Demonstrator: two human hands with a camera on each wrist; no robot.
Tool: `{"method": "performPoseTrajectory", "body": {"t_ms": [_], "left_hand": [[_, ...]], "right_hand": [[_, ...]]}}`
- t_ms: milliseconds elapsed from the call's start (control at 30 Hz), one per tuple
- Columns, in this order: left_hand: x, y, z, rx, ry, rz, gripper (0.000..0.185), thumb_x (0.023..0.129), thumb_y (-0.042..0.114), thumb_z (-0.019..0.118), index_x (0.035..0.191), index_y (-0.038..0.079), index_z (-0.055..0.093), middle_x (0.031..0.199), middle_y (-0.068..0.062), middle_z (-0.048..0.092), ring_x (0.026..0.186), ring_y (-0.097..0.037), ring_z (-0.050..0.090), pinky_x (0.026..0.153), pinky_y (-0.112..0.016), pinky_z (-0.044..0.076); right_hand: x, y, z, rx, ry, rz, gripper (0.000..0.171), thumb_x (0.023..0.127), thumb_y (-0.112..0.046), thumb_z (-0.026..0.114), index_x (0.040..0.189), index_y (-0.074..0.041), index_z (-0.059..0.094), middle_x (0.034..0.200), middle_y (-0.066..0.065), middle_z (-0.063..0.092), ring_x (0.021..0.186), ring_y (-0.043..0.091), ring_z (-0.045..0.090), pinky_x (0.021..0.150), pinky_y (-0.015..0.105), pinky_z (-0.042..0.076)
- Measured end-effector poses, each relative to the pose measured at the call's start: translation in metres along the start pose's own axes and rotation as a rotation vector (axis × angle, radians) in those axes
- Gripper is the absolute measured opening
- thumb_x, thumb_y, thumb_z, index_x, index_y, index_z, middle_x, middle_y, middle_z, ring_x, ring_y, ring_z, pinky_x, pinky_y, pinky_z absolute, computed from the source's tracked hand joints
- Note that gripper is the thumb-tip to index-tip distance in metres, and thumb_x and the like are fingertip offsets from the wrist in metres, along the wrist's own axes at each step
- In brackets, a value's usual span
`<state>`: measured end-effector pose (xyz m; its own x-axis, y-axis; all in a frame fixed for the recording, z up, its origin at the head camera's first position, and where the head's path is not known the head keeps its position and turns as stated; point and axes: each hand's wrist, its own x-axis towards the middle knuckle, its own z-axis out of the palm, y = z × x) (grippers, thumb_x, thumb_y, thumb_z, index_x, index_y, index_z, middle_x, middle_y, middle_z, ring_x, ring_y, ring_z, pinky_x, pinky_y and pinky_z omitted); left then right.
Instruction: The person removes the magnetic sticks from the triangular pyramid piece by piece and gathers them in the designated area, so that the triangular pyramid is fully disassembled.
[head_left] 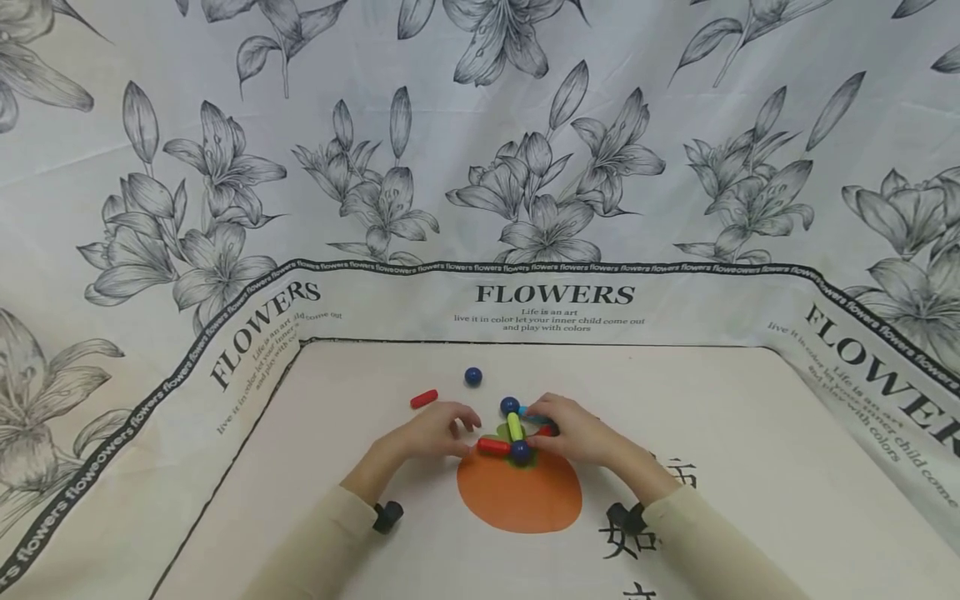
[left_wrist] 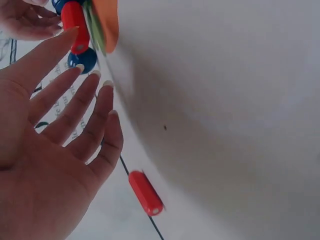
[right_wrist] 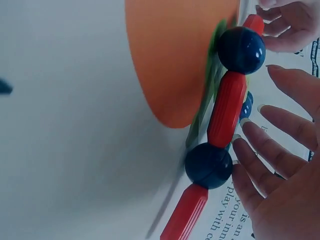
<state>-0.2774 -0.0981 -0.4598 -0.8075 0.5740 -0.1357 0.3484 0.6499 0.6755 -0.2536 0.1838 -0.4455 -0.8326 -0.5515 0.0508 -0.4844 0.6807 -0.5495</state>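
A small frame of magnetic rods and dark blue balls [head_left: 520, 451] lies on the table's orange print [head_left: 520, 496]. It has a yellow-green rod [head_left: 514, 427], a red rod [head_left: 492, 446] and a cyan rod [head_left: 530, 412]. My left hand [head_left: 438, 432] is just left of it, fingers straight and spread, holding nothing [left_wrist: 55, 130]. Its fingertips reach toward a blue ball [left_wrist: 82, 59]. My right hand [head_left: 573, 433] lies at the frame's right side. Its straight fingers [right_wrist: 270, 150] are beside a red rod [right_wrist: 227, 107] between two blue balls [right_wrist: 209, 165].
A loose red rod [head_left: 423, 399] and a loose blue ball [head_left: 472, 376] lie farther back, left of the frame. The loose rod [left_wrist: 146, 192] also shows in the left wrist view. Flower-printed cloth [head_left: 480, 167] covers the table and rises behind it.
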Motion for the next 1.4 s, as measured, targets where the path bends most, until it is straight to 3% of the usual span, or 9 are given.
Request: {"method": "performPoseTrajectory", "body": {"t_ms": [233, 500, 700, 1400], "left_hand": [[0.012, 0.005, 0.009, 0.020, -0.055, 0.011, 0.037, 0.087, 0.020, 0.083, 0.122, 0.015, 0.071, 0.106, 0.007, 0.066, 0.097, -0.017, 0.057, 0.081, -0.026, 0.052], [0.018, 0.006, 0.015, -0.020, -0.080, 0.020, 0.017, 0.089, 0.020, 0.082, 0.105, 0.019, 0.075, 0.093, 0.007, 0.068, 0.088, -0.014, 0.061, 0.078, -0.024, 0.054], [0.021, 0.004, 0.016, -0.004, -0.068, 0.019, 0.011, 0.089, 0.022, 0.082, 0.099, 0.020, 0.076, 0.086, 0.007, 0.068, 0.085, -0.013, 0.061, 0.078, -0.024, 0.053], [0.020, 0.013, 0.015, 0.008, -0.001, -0.035, 0.010, 0.088, 0.023, 0.083, 0.094, 0.016, 0.079, 0.079, 0.005, 0.067, 0.081, -0.014, 0.058, 0.073, -0.024, 0.052]], "right_hand": [[0.003, -0.004, 0.008, 0.034, -0.048, -0.033, 0.038, 0.093, -0.023, 0.077, 0.124, -0.004, 0.068, 0.109, 0.007, 0.065, 0.100, 0.026, 0.059, 0.088, 0.044, 0.055], [0.007, -0.004, 0.014, 0.059, -0.079, -0.047, 0.031, 0.093, -0.022, 0.077, 0.119, -0.007, 0.070, 0.098, -0.001, 0.066, 0.092, 0.020, 0.059, 0.082, 0.034, 0.055], [0.007, -0.003, 0.015, 0.058, -0.080, -0.080, 0.018, 0.093, -0.021, 0.077, 0.109, -0.013, 0.073, 0.092, -0.008, 0.063, 0.090, 0.022, 0.059, 0.080, 0.032, 0.054], [0.007, -0.004, 0.017, 0.052, -0.097, -0.063, 0.022, 0.091, -0.021, 0.080, 0.111, -0.015, 0.075, 0.097, -0.002, 0.064, 0.092, 0.021, 0.058, 0.079, 0.031, 0.053]]}}
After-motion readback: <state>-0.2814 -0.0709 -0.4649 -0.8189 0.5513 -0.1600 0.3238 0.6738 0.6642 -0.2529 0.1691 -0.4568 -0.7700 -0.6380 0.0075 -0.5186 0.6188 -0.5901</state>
